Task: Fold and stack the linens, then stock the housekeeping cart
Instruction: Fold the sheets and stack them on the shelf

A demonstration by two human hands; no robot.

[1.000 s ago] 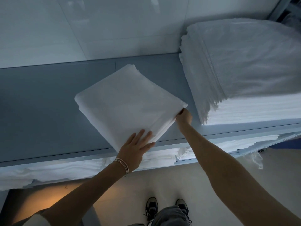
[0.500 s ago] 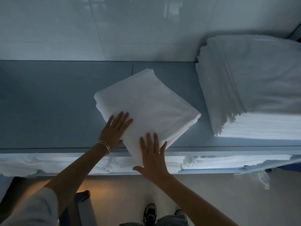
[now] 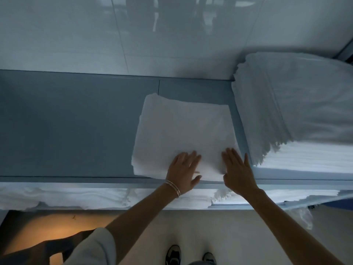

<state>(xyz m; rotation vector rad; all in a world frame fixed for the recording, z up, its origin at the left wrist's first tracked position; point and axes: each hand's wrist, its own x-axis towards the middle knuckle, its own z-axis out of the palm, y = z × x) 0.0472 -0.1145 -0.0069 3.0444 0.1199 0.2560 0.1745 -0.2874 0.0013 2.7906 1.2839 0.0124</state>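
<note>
A folded white linen (image 3: 183,138) lies flat on the blue-grey top shelf (image 3: 76,127) of what is probably the housekeeping cart, squared to the shelf's front edge and just beside the tall stack of linens (image 3: 298,111) on the right, with a narrow strip of bare shelf between them. Both hands rest on its near edge. The left hand (image 3: 184,171) lies palm down with fingers straight and spread, a thin bracelet (image 3: 172,187) at the wrist; the right hand (image 3: 237,171) does the same at the near right corner. Neither grip pinches or curls round the cloth: the fingers are flat, pressing down.

That flat pressure makes sense as a way to square and settle the bundle, since a soft folded piece slides and keeps its layers aligned better under open palms than under a pinch. Placing it parallel to the big stack uses the shelf space neatly and leaves the wide bare stretch on the left free for more.

A lower shelf (image 3: 95,196) beneath already carries more white linens, their edges showing along the front. The light is dim, so whether the folded piece is one item or several layers is hard to tell. The person's shoes (image 3: 173,254) show on the pale floor below.
</note>
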